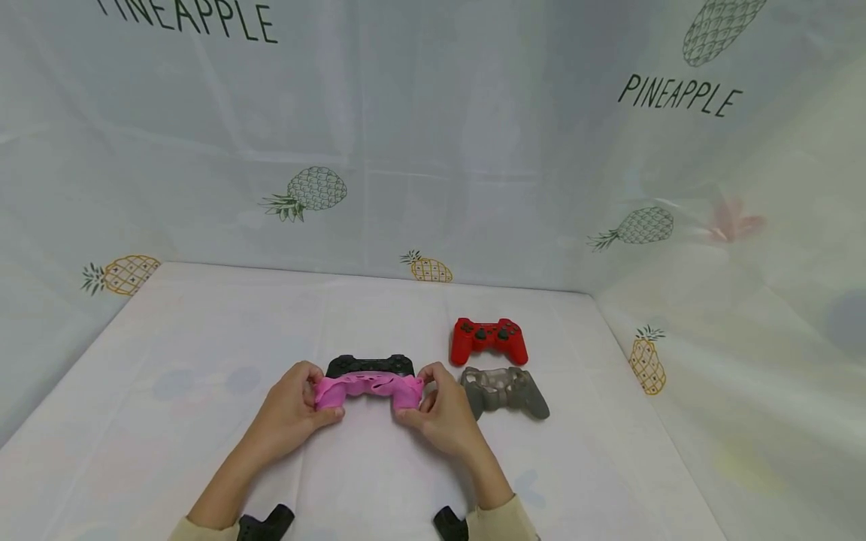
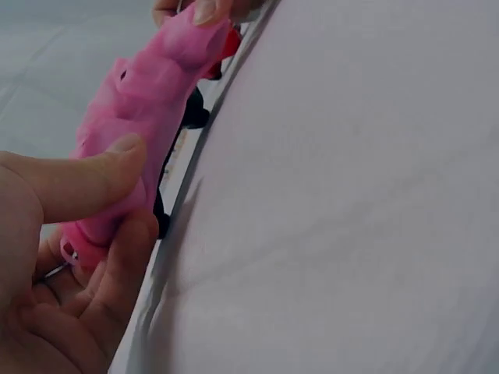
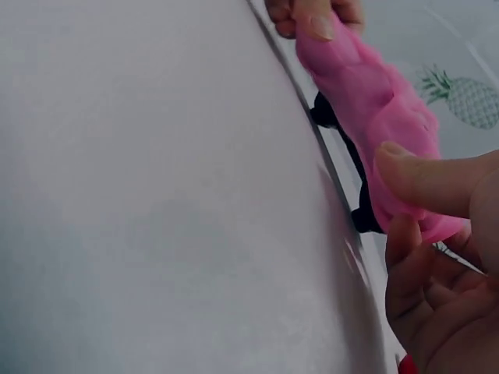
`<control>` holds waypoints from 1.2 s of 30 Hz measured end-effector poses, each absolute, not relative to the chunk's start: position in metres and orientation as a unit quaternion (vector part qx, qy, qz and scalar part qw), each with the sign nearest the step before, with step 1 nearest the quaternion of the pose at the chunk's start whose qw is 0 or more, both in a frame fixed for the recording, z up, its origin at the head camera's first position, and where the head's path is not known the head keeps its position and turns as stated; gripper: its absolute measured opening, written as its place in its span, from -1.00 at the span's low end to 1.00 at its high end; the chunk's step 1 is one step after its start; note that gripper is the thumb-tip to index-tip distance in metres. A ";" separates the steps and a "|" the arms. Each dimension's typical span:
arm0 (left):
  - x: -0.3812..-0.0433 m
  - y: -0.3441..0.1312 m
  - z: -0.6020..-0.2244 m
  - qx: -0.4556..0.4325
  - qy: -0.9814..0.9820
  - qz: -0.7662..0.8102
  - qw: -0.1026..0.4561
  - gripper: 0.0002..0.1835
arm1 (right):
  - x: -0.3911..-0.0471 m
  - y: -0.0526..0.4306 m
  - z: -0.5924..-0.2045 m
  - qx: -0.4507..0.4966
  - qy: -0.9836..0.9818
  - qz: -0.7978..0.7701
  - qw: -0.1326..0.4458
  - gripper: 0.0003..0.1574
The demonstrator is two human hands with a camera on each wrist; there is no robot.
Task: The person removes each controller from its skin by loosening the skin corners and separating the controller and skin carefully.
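A pink, soft-looking controller cover [image 1: 369, 385] is stretched between my two hands at the middle of the table. My left hand [image 1: 289, 403] pinches its left end between thumb and fingers, with the thumb lying on the pink surface [image 2: 148, 101] in the left wrist view. At the other end, my right hand [image 1: 443, 413] holds it the same way. Just behind the cover shows the top of a black game controller [image 1: 369, 365]. The cover hides its lower part, and I cannot tell whether the two are joined.
To the right of my right hand lies a grey, translucent-looking controller cover [image 1: 506, 391]. Behind that sits a red game controller [image 1: 489, 340]. A white cloth [image 1: 203, 323] covers the table, and a pineapple-printed curtain [image 1: 433, 135] hangs at the back and sides.
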State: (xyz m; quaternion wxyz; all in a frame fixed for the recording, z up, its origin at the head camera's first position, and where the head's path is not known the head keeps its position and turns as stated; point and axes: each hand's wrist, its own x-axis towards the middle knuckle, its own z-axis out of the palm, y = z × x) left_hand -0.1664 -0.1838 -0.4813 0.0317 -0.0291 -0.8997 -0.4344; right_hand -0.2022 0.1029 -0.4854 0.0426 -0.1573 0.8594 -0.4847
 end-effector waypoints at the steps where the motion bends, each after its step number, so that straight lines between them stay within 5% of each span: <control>1: -0.167 -0.185 -0.480 -0.028 -0.899 -0.435 0.029 -0.36 | -0.203 0.103 -0.484 -0.159 0.860 -0.483 0.044 -0.34; 10: -0.168 -0.194 -0.476 -0.025 -0.897 -0.442 -0.005 -0.35 | -0.207 0.106 -0.482 -0.177 0.858 -0.478 0.062 -0.30; 36: -0.172 -0.193 -0.470 -0.059 -0.917 -0.395 0.024 -0.47 | -0.213 0.104 -0.474 -0.212 0.877 -0.429 0.046 -0.43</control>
